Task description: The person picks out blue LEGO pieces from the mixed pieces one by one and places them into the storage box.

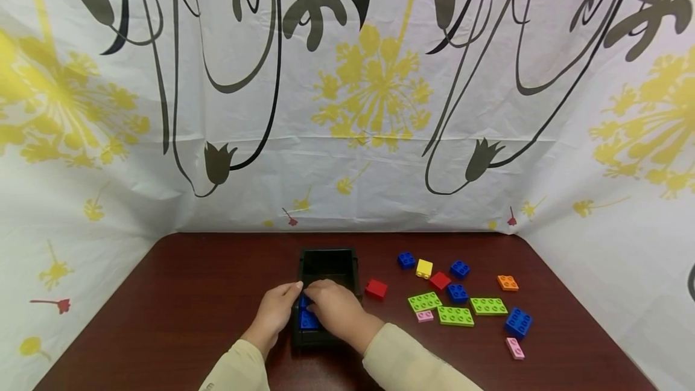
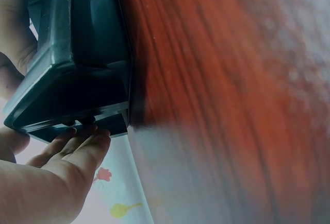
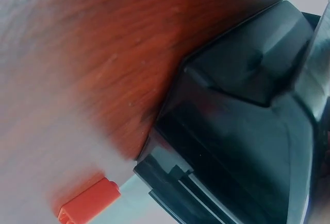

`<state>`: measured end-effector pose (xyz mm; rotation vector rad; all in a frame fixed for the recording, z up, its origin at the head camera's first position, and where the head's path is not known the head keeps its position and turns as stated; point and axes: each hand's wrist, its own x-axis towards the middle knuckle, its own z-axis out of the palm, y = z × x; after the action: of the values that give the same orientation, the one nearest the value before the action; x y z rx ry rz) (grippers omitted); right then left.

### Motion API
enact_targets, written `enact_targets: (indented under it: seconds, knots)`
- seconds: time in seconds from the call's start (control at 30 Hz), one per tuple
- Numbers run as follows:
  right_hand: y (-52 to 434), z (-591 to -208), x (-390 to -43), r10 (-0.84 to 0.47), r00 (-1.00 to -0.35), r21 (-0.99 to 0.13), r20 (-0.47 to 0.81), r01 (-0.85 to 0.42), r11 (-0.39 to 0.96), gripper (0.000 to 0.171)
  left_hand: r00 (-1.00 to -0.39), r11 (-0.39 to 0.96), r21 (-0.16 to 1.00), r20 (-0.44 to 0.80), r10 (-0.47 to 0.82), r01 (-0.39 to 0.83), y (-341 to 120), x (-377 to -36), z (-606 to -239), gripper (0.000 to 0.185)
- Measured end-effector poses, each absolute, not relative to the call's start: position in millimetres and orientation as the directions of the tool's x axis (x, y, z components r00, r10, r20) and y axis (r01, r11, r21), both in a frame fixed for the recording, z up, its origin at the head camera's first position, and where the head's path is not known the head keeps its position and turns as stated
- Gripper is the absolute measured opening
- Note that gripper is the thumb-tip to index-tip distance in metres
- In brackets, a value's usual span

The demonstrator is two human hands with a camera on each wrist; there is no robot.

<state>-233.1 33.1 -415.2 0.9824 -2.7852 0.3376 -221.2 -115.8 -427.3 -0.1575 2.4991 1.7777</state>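
A black plastic bin (image 1: 354, 270) stands on the dark wooden table. My left hand (image 1: 276, 312) is at its left side, thumb at the rim and fingers against the outer wall, as the left wrist view also shows. My right hand (image 1: 339, 312) reaches down into the bin from the right. Its thumb and forefinger are about a blue toy brick (image 1: 304, 301) by the left wall, and the other fingers are hidden. Nearer the front of the bin lies another blue brick (image 1: 309, 320).
Just right of the bin lies a red brick (image 1: 376, 289). Farther right are scattered several blue, green and pink bricks, a yellow brick (image 1: 424, 268), another red brick (image 1: 440, 280) and an orange brick (image 1: 507, 283). A patterned curtain (image 1: 374, 198) closes off the back and sides.
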Motion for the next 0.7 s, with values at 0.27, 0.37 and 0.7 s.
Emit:
enact_targets:
  seconds: [0.27, 0.37, 0.7]
  knots:
    - [31.6, -415.4, -234.0, -0.601, -0.779, -0.149, 0.18, -0.625, 0.766, 0.027, -0.992, 0.315, 0.941, -0.115, -0.042, -0.123, -116.3, -220.3, -427.6, 0.052]
    - [30.9, -415.9, -234.6, -0.597, -0.787, -0.153, 0.157, -0.616, 0.773, 0.025, -0.993, 0.313, 0.942, -0.112, -0.041, -0.119, -116.1, -220.3, -427.8, 0.053]
    - [30.3, -416.9, -237.9, -0.61, -0.774, -0.162, 0.169, -0.632, 0.758, 0.023, -0.992, 0.309, 0.943, -0.115, -0.046, -0.124, -115.2, -219.9, -426.6, 0.051]
